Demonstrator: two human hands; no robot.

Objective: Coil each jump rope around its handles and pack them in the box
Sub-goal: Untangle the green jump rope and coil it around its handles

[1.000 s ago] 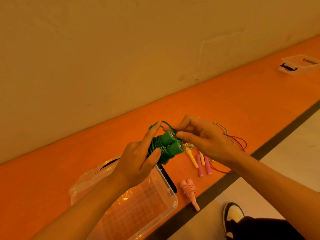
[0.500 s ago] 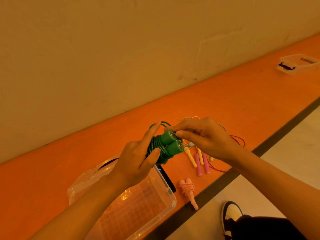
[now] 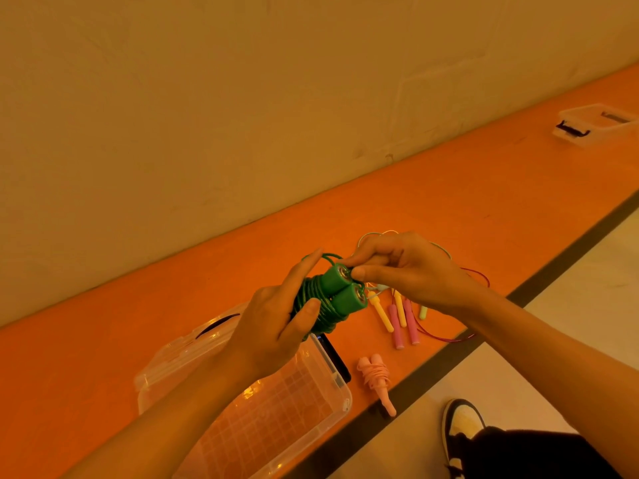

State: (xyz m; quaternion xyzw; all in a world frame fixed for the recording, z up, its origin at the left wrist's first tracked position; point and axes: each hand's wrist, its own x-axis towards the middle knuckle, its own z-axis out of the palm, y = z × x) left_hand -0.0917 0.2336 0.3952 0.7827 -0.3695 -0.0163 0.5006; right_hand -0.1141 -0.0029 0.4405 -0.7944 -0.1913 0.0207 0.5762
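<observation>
My left hand [image 3: 276, 326] grips a green jump rope [image 3: 332, 295], its cord wound around the two green handles held side by side. My right hand [image 3: 404, 271] pinches the cord's loose end at the tip of the upper handle. Below my left hand a clear plastic box [image 3: 276, 409] stands open on the orange bench. A coiled pink jump rope [image 3: 375, 378] lies to the right of the box. Behind it lie loose yellow handles [image 3: 380, 311] and pink handles [image 3: 404, 326] with their cords spread out.
The orange bench [image 3: 449, 202] runs along a pale wall. A second clear box [image 3: 594, 124] sits far off at the upper right. A dark strip edges the bench front, and my shoe [image 3: 463, 423] rests on the pale floor beyond it.
My right hand has shifted slightly and keeps working the cord's end at the handle tips. The left hand holds the bundle as before.
</observation>
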